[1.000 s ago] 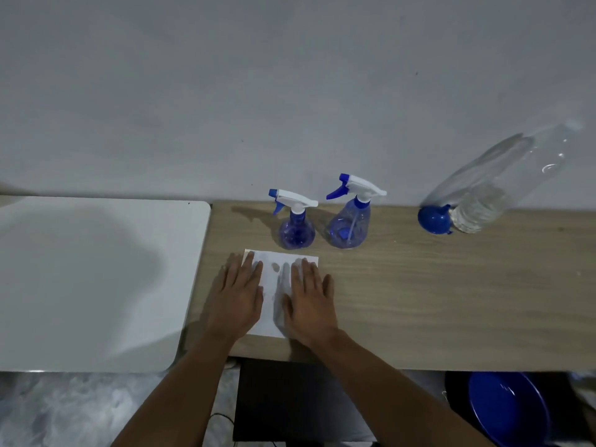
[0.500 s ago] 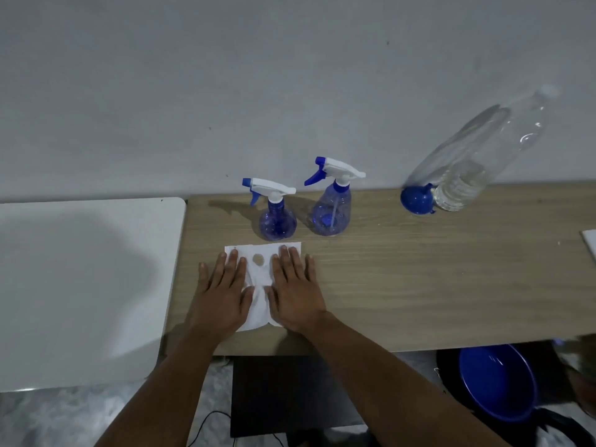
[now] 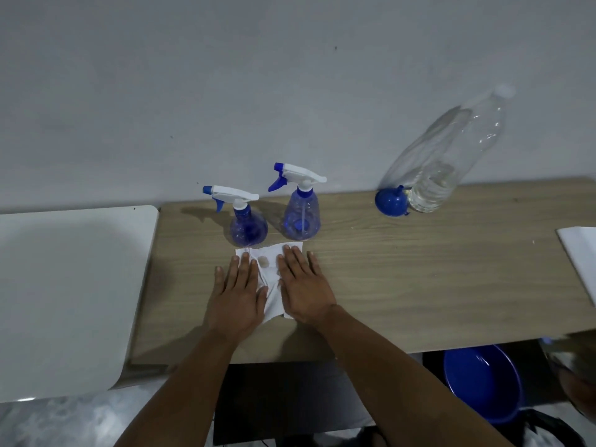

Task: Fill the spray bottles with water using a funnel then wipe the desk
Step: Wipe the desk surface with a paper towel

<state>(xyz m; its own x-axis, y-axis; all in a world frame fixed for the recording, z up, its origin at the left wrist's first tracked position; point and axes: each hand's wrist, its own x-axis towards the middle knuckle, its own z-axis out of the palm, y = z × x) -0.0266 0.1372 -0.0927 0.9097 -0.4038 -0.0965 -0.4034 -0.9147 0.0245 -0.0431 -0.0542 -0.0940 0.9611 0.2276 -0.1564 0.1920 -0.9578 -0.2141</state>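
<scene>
Two blue spray bottles with white trigger heads stand near the wall on the wooden desk (image 3: 419, 285): a squat one (image 3: 246, 229) on the left and a taller one (image 3: 301, 219) beside it. Just in front of them lies a white paper towel (image 3: 270, 282) with small damp spots, bunched in the middle. My left hand (image 3: 237, 295) and my right hand (image 3: 303, 285) both press flat on it, fingers straight. A blue funnel (image 3: 391, 203) lies against a large clear water bottle (image 3: 448, 156), partly filled, at the back right.
A white tabletop (image 3: 64, 291) adjoins the desk on the left. A white sheet (image 3: 580, 256) pokes in at the desk's right edge. Under the desk at the right sits a blue basin (image 3: 480, 382). A grey wall stands right behind the desk.
My hands have drawn closer together on the towel, bunching it between them. The view has shifted so the desk's right side shows more.
</scene>
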